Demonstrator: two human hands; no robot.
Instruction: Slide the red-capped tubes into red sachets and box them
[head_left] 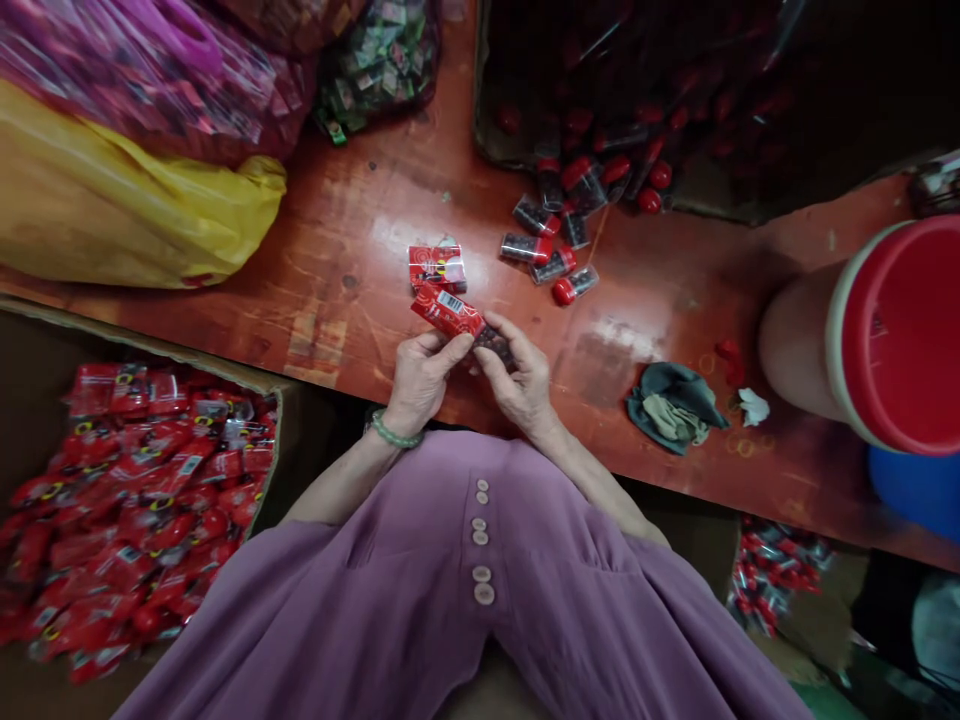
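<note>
In front of my body my left hand (pixel 425 380) pinches a red printed sleeve (pixel 450 310) with a barcode, thumb on top. My right hand (pixel 521 378) grips a small clear bottle (pixel 493 343) with dark contents, its end against or inside the sleeve; I cannot tell which. Fingers hide part of both. Just beyond lie more flat red printed sleeves (pixel 429 266). To the right of them, several clear bottles (pixel 529 247) with red caps and dark contents lie loose on the wooden table (pixel 330 270).
A dark box (pixel 495 130) of bottles lies tipped at the back. Left stand a yellow bag (pixel 150 210) and a purple bag (pixel 247 90). A carton (pixel 270 470) of red-wrapped bottles sits below left. A dark cloth (pixel 675 405) and a red-lidded bucket (pixel 802 340) are on the right.
</note>
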